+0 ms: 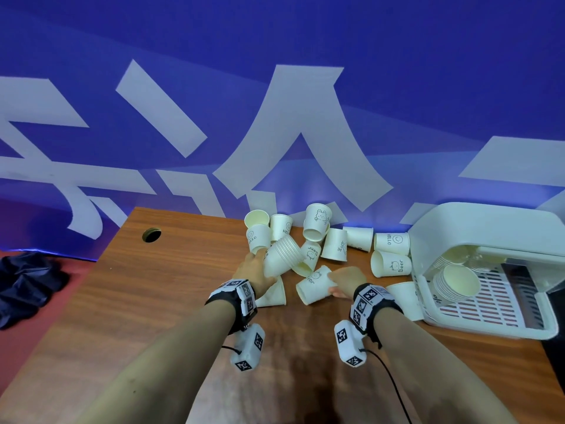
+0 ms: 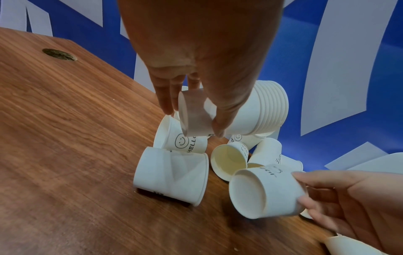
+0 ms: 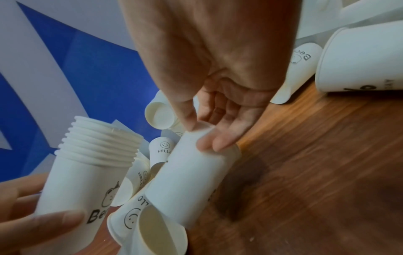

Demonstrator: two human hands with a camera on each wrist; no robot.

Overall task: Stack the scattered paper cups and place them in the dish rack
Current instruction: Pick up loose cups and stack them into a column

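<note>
My left hand (image 1: pixel 258 266) grips a tilted stack of several white paper cups (image 1: pixel 284 255) near its base; its rims (image 2: pixel 270 110) point away from me. Thumb and fingers of the left hand (image 2: pixel 191 120) wrap the stack's bottom. My right hand (image 1: pixel 336 284) holds a single "Bear" cup (image 1: pixel 315 286) just right of the stack, above the table; its fingers (image 3: pixel 220 143) pinch one end. Several loose cups (image 1: pixel 391 241) lie scattered behind. The white dish rack (image 1: pixel 489 328) stands at the right with cup stacks (image 1: pixel 455 283) inside.
A "HELLO" cup (image 2: pixel 172 176) lies on its side on the wooden table (image 1: pixel 137 301) under my left hand. Another cup (image 1: pixel 406 298) leans by the rack. A cable hole (image 1: pixel 151 234) is at the far left. A blue banner backs the table; dark cloth (image 1: pixel 27 286) lies on the floor.
</note>
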